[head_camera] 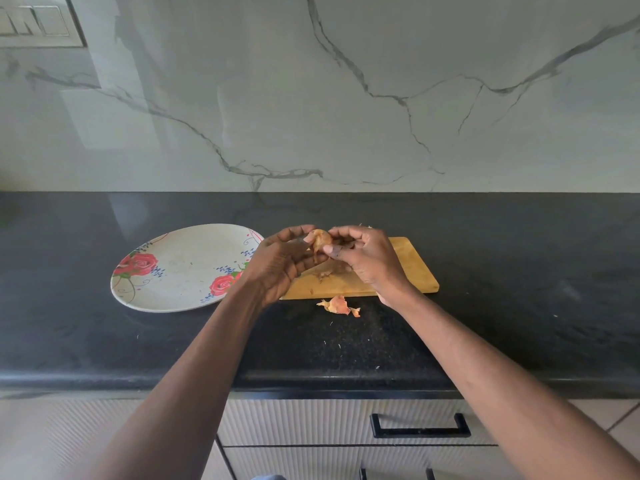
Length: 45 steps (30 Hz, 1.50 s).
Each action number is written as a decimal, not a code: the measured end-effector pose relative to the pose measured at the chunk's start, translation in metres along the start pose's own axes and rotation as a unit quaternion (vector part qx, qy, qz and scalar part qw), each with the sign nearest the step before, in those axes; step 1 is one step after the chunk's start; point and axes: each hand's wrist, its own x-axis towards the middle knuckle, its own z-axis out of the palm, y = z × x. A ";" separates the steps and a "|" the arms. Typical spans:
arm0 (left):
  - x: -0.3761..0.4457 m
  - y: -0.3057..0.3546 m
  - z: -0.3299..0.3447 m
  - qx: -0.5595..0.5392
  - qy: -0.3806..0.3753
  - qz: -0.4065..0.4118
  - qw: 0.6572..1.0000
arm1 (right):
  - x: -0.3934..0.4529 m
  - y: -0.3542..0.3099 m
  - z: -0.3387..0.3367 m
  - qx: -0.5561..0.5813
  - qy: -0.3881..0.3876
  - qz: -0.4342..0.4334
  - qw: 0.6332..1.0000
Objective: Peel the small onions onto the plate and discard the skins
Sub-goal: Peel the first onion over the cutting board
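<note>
Standing at a black counter [104, 341] under a marble wall | my left hand [277, 261] and right hand [367, 258] pinch one onion [320, 239] mid-frame over the wooden board [412, 268], its axis unclear | floral plate [180, 268] left | loose skin [337, 305] below.

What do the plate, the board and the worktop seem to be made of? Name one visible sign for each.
Plate: probably glazed ceramic or melamine; smooth white surface with printed red roses, so the look leaves it open.
Board: wood or bamboo; warm tan colour with faint grain, matte.
Worktop: likely polished dark granite; black speckled surface with soft reflections.
</note>
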 end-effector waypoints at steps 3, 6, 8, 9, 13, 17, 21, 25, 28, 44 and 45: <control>0.000 0.000 0.001 -0.008 0.004 -0.001 1.000 | 0.000 0.001 0.000 -0.027 -0.004 -0.025 0.999; 0.000 -0.001 0.001 0.016 -0.001 0.009 1.000 | -0.002 0.000 0.000 -0.043 0.009 -0.048 0.998; -0.001 -0.003 0.002 0.035 -0.006 0.019 0.999 | -0.003 -0.001 0.001 -0.043 0.019 -0.056 0.997; -0.001 -0.003 0.002 0.051 -0.003 0.031 0.998 | -0.004 -0.002 0.001 -0.037 0.025 -0.056 0.997; -0.001 -0.006 -0.001 0.189 0.034 0.150 0.970 | -0.004 -0.005 0.001 -0.024 0.060 -0.043 0.997; -0.002 -0.010 -0.003 0.255 0.020 0.211 0.943 | -0.004 -0.005 0.000 -0.004 0.051 -0.040 0.998; -0.001 -0.014 -0.007 0.316 0.047 0.223 0.921 | -0.005 -0.003 0.001 -0.023 0.054 -0.063 0.996; -0.003 -0.017 -0.007 0.398 0.072 0.249 0.880 | -0.004 0.000 0.003 -0.046 0.061 -0.079 0.994; -0.005 -0.018 -0.006 0.422 0.077 0.285 0.857 | -0.003 0.003 0.005 -0.061 0.065 -0.086 0.992; -0.005 -0.018 -0.002 0.461 0.078 0.300 0.832 | -0.001 0.002 0.003 -0.009 0.070 -0.036 0.997; -0.005 -0.018 -0.002 0.457 0.078 0.300 0.834 | -0.001 0.002 0.002 0.002 0.069 -0.026 0.997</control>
